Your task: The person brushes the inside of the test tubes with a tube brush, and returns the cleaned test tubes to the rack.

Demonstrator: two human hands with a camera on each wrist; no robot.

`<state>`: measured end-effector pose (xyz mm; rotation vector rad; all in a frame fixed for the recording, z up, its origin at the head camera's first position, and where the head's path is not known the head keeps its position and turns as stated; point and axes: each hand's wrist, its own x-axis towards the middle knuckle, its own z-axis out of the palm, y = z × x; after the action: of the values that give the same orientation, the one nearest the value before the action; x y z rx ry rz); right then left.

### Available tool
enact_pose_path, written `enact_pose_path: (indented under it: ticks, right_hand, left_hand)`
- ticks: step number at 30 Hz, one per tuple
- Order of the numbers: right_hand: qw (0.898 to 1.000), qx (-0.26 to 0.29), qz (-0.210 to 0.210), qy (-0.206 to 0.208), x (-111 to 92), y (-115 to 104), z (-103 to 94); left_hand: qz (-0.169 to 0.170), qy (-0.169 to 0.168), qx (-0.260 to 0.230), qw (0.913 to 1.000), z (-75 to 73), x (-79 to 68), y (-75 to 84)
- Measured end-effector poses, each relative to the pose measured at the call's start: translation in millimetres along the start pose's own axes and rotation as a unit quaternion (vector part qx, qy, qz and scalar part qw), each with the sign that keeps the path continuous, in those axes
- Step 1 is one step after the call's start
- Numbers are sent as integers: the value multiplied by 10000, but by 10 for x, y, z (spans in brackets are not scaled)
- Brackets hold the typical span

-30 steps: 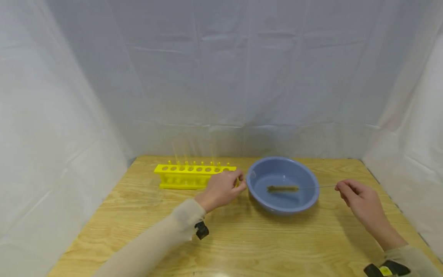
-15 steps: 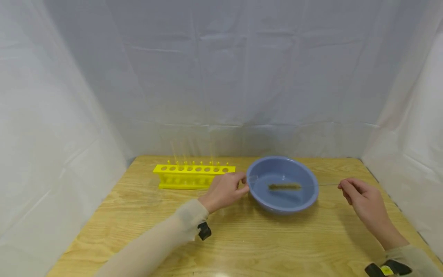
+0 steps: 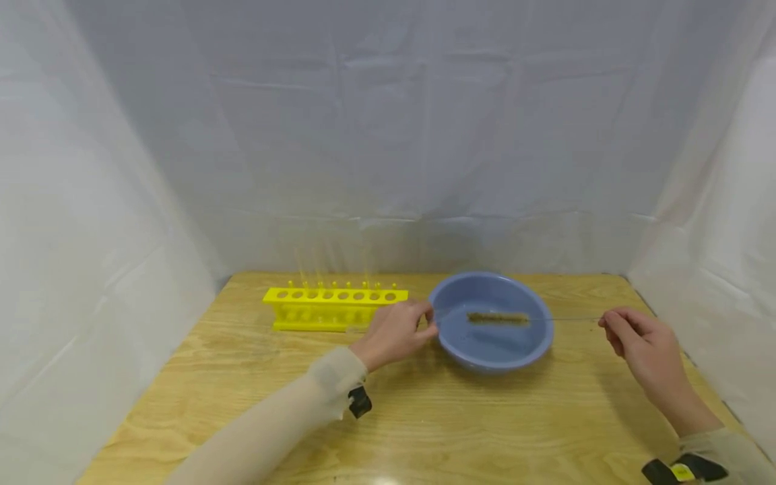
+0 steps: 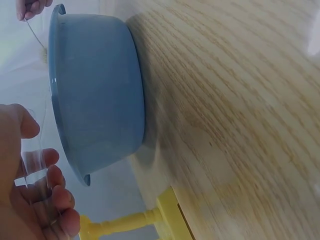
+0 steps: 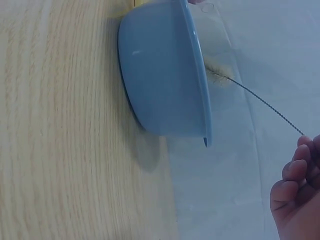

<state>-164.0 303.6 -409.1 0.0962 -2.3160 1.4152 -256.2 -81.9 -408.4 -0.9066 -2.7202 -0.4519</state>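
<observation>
My left hand (image 3: 397, 330) grips a clear glass test tube (image 4: 36, 172), fingers curled round it, at the left rim of the blue basin (image 3: 491, 353). In the head view the tube's mouth end reaches faintly over that rim. Thumb and fingers of my right hand (image 3: 642, 347) pinch the thin twisted wire end of a test tube brush (image 3: 497, 318), out to the right of the basin. The brush's tan bristles lie level over the basin, apart from the tube. In the right wrist view the wire (image 5: 267, 103) bows slightly between hand and bristles.
Behind my left hand stands a yellow test tube rack (image 3: 327, 296), with several clear tubes upright at its back. The wooden table (image 3: 473, 431) is closed in by white sheeting (image 3: 388, 148) at the back and both sides.
My right hand has drawn slightly to the right. The brush has risen a little in view and lies level; my left hand has brought the tube slightly over the basin's rim.
</observation>
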Motion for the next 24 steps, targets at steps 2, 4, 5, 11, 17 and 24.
enact_pose_path:
  ticks: [2,4,5,11,17,24]
  right_hand:
    - [9998,202,3,37,4,-21,-11]
    - [9986,516,18,71,7,-42,-19]
    - [9973,735,27,78,11,-49,-22]
    - [9847,1742,9,71,34,-63,-34]
    - [9705,2409,-64,-87,39,-44,-29]
    - [9638,2646,-79,-304,32,-28,-37]
  left_hand:
    - [-41,-21,-15,10000,-2,8,6]
    - [-78,-41,-2,10000,0,16,9]
    - [-94,-43,-4,9999,1,22,10]
    - [-159,-50,55,9998,21,51,7]
    - [-141,-49,78,9999,51,72,13]
    - [-43,-42,192,9998,64,90,27]
